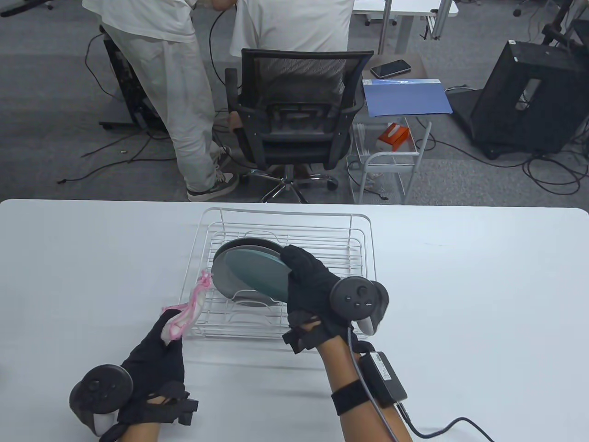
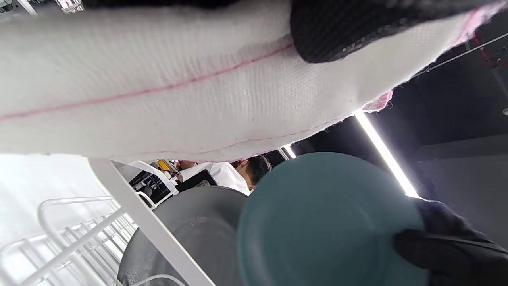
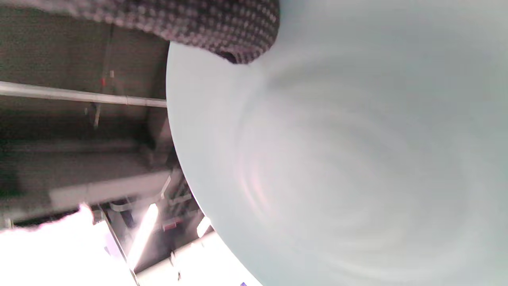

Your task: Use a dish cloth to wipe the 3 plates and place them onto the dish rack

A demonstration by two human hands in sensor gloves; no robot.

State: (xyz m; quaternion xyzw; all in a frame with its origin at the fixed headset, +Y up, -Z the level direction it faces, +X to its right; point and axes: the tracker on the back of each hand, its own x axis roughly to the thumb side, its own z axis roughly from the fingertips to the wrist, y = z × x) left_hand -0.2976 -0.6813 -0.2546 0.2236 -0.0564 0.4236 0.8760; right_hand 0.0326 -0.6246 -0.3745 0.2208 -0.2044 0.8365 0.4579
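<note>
Now my right hand (image 1: 307, 287) grips the teal plate (image 1: 257, 276) by its edge, tilted over the rack (image 1: 363, 258), I think to stand it beside the grey plate (image 1: 221, 276) already standing there. My left hand (image 1: 154, 363) holds the cloth (image 1: 191, 306) aside, near the rack. I can read no writing anywhere.

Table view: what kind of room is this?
Likely an office or lab, not a kitchen: a mesh office chair behind the white table, cables across grey carpet, a black equipment case on the floor.
</note>
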